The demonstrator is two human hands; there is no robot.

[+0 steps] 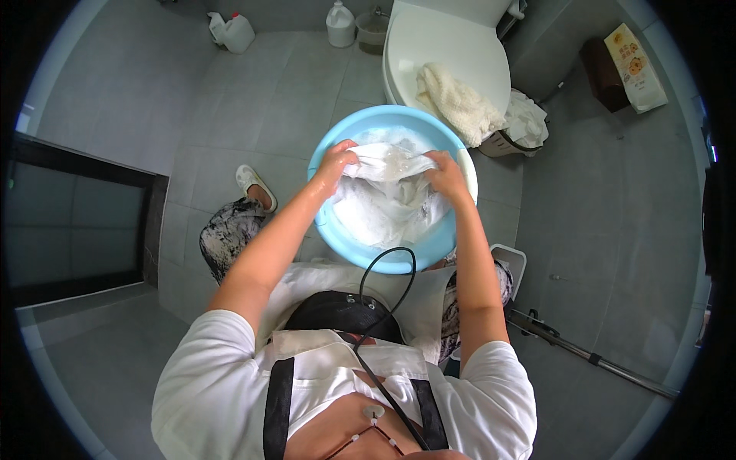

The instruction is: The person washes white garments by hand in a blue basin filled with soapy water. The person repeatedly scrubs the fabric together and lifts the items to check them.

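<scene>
Between my hands a wet white cloth (pixel 387 162) is stretched sideways, with suds on it. What kind of garment or cloth it is, I cannot make out. My left hand (pixel 335 165) is closed on its left end, and my right hand (pixel 446 176) grips the right end. Both hands are over a light blue plastic basin (pixel 325 224). Soapy water and more white fabric (pixel 376 211) fill the basin below the held part; whether it is the same piece is unclear. A black cable (pixel 366 280) loops up in front of the basin's near rim.
Beyond the basin stands a white toilet (pixel 406 46) with a cream knitted garment (pixel 456 103) on its lid. A waste bin (pixel 502 146) is beside it. White jugs (pixel 340 27) stand by the far wall. A metal pole (pixel 636 374) lies at the right.
</scene>
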